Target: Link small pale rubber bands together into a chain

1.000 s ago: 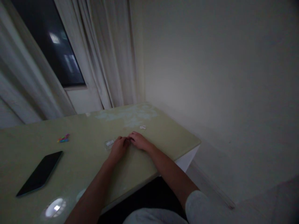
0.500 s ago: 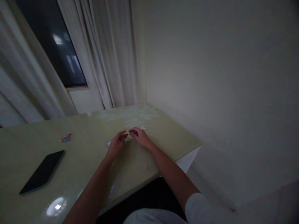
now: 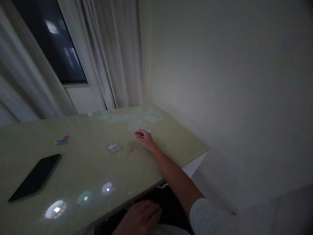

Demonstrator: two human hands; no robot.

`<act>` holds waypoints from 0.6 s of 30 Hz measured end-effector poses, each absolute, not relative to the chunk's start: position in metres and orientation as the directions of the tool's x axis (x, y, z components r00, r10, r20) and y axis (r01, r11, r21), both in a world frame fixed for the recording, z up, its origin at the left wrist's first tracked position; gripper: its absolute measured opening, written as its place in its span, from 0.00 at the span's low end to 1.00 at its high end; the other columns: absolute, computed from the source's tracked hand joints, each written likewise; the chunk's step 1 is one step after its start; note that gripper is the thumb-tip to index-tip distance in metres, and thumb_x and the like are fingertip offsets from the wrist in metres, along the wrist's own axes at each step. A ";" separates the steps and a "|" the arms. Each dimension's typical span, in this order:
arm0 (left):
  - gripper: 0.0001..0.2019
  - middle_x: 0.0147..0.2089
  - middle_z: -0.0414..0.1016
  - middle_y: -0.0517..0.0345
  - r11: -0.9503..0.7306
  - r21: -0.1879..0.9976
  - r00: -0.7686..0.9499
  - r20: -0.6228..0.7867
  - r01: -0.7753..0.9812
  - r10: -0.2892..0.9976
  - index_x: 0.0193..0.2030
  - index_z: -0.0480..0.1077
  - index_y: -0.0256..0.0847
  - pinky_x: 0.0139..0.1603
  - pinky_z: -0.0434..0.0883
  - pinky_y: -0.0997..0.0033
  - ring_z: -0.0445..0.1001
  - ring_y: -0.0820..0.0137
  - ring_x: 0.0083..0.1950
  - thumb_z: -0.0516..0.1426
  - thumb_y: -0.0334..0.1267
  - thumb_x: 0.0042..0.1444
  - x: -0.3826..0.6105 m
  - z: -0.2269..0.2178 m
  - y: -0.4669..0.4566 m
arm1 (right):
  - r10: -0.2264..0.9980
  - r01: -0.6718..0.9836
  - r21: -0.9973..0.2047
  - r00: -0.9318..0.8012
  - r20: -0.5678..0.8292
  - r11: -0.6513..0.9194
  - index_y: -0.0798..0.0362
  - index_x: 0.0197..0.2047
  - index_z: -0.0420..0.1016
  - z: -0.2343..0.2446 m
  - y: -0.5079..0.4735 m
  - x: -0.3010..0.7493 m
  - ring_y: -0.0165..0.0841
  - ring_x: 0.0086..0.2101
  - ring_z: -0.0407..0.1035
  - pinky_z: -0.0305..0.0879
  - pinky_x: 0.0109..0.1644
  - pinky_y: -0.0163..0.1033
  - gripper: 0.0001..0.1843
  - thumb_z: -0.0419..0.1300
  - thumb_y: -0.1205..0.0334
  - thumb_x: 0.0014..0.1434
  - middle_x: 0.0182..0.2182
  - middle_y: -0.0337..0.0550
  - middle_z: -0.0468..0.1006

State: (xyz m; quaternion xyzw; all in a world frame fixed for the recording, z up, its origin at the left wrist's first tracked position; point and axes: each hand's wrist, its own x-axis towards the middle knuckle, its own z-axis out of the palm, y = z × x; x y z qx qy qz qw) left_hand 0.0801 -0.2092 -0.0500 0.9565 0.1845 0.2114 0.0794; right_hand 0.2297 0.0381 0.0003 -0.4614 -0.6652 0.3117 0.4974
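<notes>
My right hand hovers over the table with its fingers curled into a pinch. A faint pale bit shows between the fingertips, too small and dim to name. Just behind the fingers lie small white pieces, partly hidden by the hand. Below and to the left is a loose pile of small rings, like tiny rubber bands, mostly pale with an orange one among them. Beside this pile sits a clear plastic case. My left hand rests on my lap below the table edge, fingers lying loosely, with nothing visible in it.
A dark tablet lies at the left on the glossy table. Behind it is a small heap of bright coloured pieces. A wall runs along the right, and curtains hang behind the table.
My left hand has left the spot beside the right hand and dropped to my lap, uncovering the ring pile and the case. My right hand stays near the same place, fingers still pinched.
</notes>
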 end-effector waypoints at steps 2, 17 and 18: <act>0.25 0.64 0.80 0.51 -0.790 0.256 0.775 0.179 0.557 0.606 0.68 0.70 0.45 0.61 0.78 0.60 0.80 0.58 0.62 0.52 0.29 0.66 0.078 -0.075 -0.217 | 0.924 0.310 -0.872 -0.087 0.372 0.380 0.52 0.45 0.79 0.002 0.038 0.228 0.32 0.40 0.76 0.72 0.47 0.37 0.09 0.58 0.69 0.64 0.42 0.44 0.82; 0.35 0.72 0.70 0.49 -0.285 0.292 0.353 -0.213 0.913 0.911 0.74 0.64 0.48 0.72 0.64 0.43 0.70 0.49 0.71 0.50 0.24 0.60 0.034 -0.095 -0.221 | 0.918 0.349 -0.850 -0.105 0.383 0.395 0.53 0.46 0.79 0.004 0.033 0.228 0.32 0.39 0.75 0.72 0.46 0.37 0.10 0.58 0.68 0.65 0.43 0.45 0.82; 0.34 0.72 0.70 0.49 -0.281 0.317 0.353 -0.197 0.906 0.914 0.73 0.65 0.49 0.71 0.65 0.42 0.71 0.47 0.70 0.50 0.25 0.60 0.035 -0.096 -0.220 | 0.917 0.354 -0.848 -0.105 0.384 0.395 0.53 0.46 0.79 0.003 0.034 0.228 0.32 0.39 0.75 0.72 0.46 0.37 0.09 0.58 0.68 0.65 0.43 0.45 0.82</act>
